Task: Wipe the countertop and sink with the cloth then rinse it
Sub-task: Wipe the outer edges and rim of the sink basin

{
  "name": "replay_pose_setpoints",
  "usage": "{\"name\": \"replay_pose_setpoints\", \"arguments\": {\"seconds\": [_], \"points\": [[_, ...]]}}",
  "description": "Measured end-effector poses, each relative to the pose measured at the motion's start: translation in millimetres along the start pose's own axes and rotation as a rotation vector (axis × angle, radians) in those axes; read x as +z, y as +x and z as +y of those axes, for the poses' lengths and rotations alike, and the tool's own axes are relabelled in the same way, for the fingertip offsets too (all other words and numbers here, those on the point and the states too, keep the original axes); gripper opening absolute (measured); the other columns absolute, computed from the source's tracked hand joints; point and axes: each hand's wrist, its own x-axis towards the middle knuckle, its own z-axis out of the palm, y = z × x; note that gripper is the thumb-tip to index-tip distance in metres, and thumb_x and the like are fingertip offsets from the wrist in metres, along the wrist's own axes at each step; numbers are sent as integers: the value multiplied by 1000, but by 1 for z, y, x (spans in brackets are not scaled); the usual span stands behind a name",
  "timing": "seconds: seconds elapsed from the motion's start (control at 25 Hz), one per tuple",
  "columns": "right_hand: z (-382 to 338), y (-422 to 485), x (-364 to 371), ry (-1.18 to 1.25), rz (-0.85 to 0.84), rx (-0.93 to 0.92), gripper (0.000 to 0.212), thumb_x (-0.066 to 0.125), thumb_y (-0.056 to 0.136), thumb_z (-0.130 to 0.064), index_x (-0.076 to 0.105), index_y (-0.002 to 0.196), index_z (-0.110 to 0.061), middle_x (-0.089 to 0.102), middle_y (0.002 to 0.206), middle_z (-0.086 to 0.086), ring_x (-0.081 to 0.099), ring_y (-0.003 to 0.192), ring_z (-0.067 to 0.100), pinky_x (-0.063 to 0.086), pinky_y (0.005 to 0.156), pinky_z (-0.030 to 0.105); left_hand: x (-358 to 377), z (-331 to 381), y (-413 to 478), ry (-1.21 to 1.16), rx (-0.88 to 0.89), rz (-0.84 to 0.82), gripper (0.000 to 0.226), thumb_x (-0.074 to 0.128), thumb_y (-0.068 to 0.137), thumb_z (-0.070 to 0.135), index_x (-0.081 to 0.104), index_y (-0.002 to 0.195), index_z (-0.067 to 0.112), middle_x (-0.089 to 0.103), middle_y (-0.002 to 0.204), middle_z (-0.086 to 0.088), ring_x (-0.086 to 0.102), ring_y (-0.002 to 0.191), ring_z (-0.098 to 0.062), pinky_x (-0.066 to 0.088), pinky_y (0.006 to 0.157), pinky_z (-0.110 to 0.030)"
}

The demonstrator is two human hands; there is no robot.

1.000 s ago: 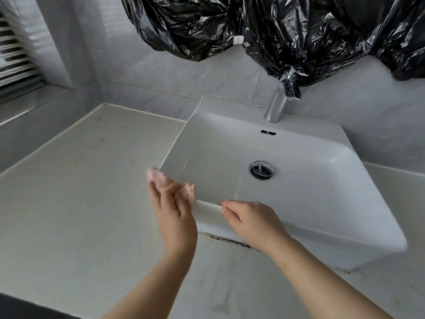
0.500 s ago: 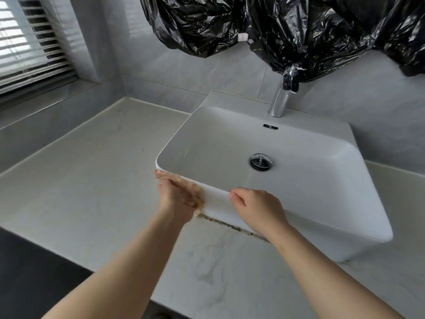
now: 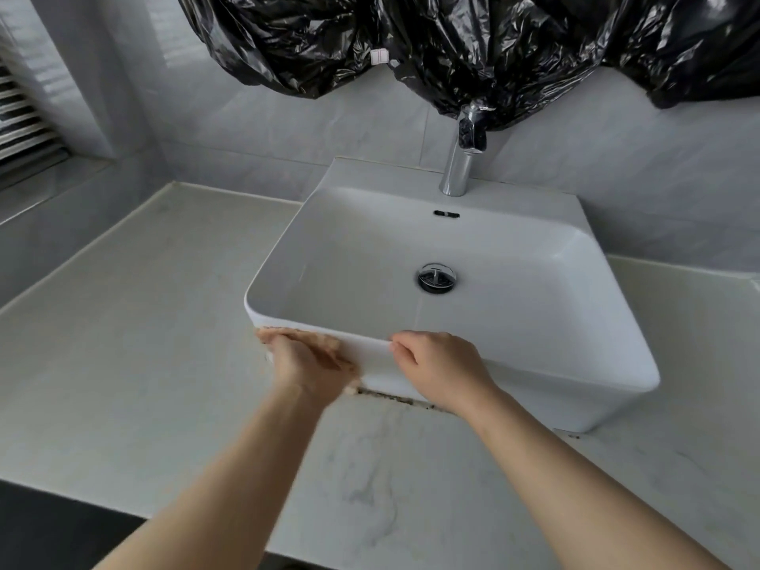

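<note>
A white vessel sink [image 3: 543,322] sits on the pale marble countertop [image 3: 123,355]. My left hand [image 3: 304,364] grips a small pinkish-orange cloth [image 3: 329,344] and presses it against the outer front-left wall of the sink, just under the rim. The cloth shows only at the edges of my fingers. My right hand [image 3: 440,368] holds the front rim of the sink, its fingers curled over the edge. A chrome faucet [image 3: 458,166] stands behind the basin, and no water runs from it. The drain [image 3: 436,277] lies in the dry basin floor.
Black plastic sheeting [image 3: 452,43] hangs on the wall above the faucet and covers its top. A dark grimy seam [image 3: 395,399] runs under the sink's front. Window blinds [image 3: 20,117] are at the far left. The counter's front edge drops off at the lower left.
My left hand with the cloth has slid from the sink's front-left corner down onto its outer front wall. My right hand has stayed on the front rim. The view has pulled back slightly.
</note>
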Motion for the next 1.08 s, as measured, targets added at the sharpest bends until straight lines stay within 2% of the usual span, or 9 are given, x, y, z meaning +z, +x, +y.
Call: {"name": "replay_pose_setpoints", "arguments": {"seconds": [0.08, 0.2, 0.36, 0.44, 0.6, 0.84, 0.96, 1.0, 1.08], "points": [[0, 3, 0, 2, -2, 13, 27, 36, 97, -31, 60, 95, -19, 68, 96, 6, 57, 93, 33, 38, 69, 33, 12, -26, -16, 137, -81, 51, 66, 21, 89, 62, 53, 63, 10, 48, 53, -5, 52, 56, -18, 47, 79, -29], [-1, 3, -3, -5, -8, 31, 29, 36, 97, -32, 63, 102, -21, 69, 98, 4, 58, 94, 30, 39, 70, 32, 12, -15, -21, 189, -82, -14, 39, 23, 92, 14, 32, 54, 12, 38, 33, -3, 42, 29, -14, 44, 52, -12], [0, 2, 1, -34, -13, 55, 33, 33, 99, -33, 61, 100, -14, 68, 94, 5, 58, 92, 32, 41, 71, 33, 4, 17, -3, -33, 29, -36, 54, 28, 92, 52, 67, 86, 15, 67, 73, -6, 63, 71, -20, 46, 83, -33], [-7, 1, -3, -34, 5, 44, 32, 33, 100, -31, 59, 101, -13, 68, 99, 7, 58, 97, 32, 39, 70, 32, 12, -9, -13, -56, -7, 12, 69, 21, 90, 65, 56, 60, 14, 50, 48, -4, 49, 44, -18, 43, 63, -26], [-17, -4, -14, -24, -34, 53, 31, 28, 102, -25, 51, 104, -4, 64, 108, 12, 55, 104, 26, 34, 64, 28, 24, -8, -44, 35, -42, -26, 23, 35, 74, 22, 31, 53, 15, 29, 35, 0, 32, 26, -14, 38, 47, -11], [8, -2, 2, -82, -5, -2, 33, 32, 100, -34, 59, 101, -15, 68, 98, 5, 58, 94, 31, 36, 68, 33, 13, -15, -10, -16, -30, -16, 60, 27, 90, 59, 56, 70, 10, 54, 58, -5, 57, 51, -19, 40, 76, -34], [27, -18, -11, -110, 70, 53, 40, 32, 98, -44, 63, 100, -20, 70, 97, 3, 61, 93, 28, 40, 71, 31, 25, -67, -16, 48, -252, -77, 53, 19, 90, 43, 50, 105, 2, 58, 103, -22, 56, 96, -31, 34, 97, -53], [35, -24, -14, -125, 65, 86, 42, 31, 99, -45, 64, 99, -19, 70, 96, 3, 61, 93, 28, 39, 71, 31, 23, -61, -11, 48, -294, -89, 59, 15, 92, 42, 50, 108, -3, 58, 112, -24, 51, 107, -34, 33, 93, -64], [44, -30, -18, -141, 49, 123, 44, 29, 100, -43, 61, 93, -15, 69, 96, 6, 60, 93, 30, 32, 68, 31, 15, -34, -1, 35, -266, -44, 57, 15, 96, 41, 55, 84, 1, 62, 77, -18, 51, 90, -27, 39, 72, -73]]}}
